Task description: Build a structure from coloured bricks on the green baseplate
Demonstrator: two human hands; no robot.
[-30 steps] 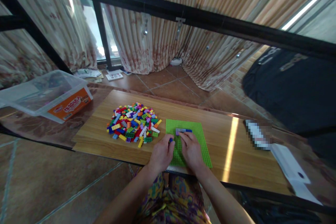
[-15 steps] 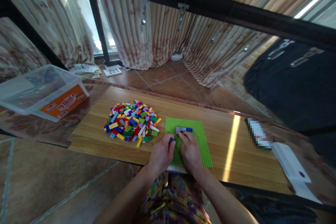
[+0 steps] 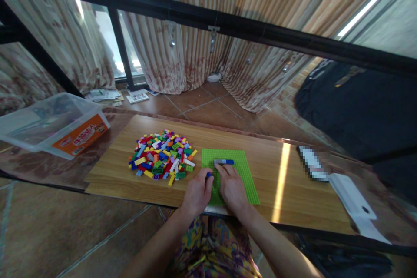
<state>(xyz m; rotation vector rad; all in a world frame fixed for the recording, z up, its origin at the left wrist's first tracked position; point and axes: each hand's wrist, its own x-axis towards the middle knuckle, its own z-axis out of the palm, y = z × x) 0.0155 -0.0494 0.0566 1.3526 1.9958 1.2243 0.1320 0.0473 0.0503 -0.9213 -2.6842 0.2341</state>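
Observation:
A green baseplate (image 3: 249, 182) lies on the wooden board in front of me. Near its far edge sits a low row of bricks (image 3: 223, 162), grey at the left end and blue at the right. My left hand (image 3: 197, 191) is closed at the plate's left side, with a small blue brick (image 3: 209, 174) between thumb and fingers. Over the plate lies my right hand (image 3: 233, 186), its fingers stretched toward the near side of the brick row. Whether the fingertips touch the row or just the plate, I cannot tell. The right thumb is mostly hidden.
A heap of mixed coloured bricks (image 3: 163, 154) lies left of the plate. Farther left stands a clear plastic bin (image 3: 65, 130) with an orange label. A phone (image 3: 312, 163) and a white box-like object (image 3: 348, 195) lie at the right. A dark rail crosses above.
My view has shifted slightly, so the scene sits a little lower and to the left. The right fingers have drawn back slightly from the brick row. The left hand still holds the blue brick.

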